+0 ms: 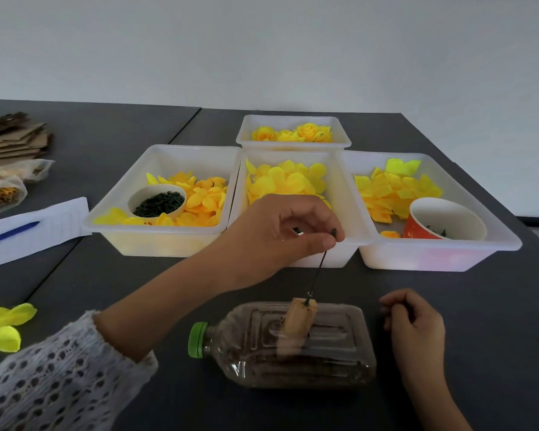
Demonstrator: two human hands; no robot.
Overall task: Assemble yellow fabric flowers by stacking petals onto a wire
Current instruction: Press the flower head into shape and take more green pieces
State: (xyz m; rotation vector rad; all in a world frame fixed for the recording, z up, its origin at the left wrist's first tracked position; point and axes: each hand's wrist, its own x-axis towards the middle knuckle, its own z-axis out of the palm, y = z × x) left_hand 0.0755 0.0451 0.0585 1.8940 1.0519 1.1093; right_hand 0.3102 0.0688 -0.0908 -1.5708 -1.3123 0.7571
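Wire (319,269) top pinched in left hand (288,231) grip

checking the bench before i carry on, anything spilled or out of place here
A few loose yellow petals lie on the dark table at the near left edge, outside the white bins. The plastic bottle lies on its side, but a wooden block stuck in it holds the wire, so that looks deliberate. Nothing else stands out.

Your left hand (288,231) pinches the top of a thin dark wire (318,270) standing in a wooden block (299,318) on a lying plastic bottle (280,346). Your right hand (414,325) rests loosely curled on the tabletop (448,306). Behind sit 4 white bins (168,237) of yellow petals (285,181).
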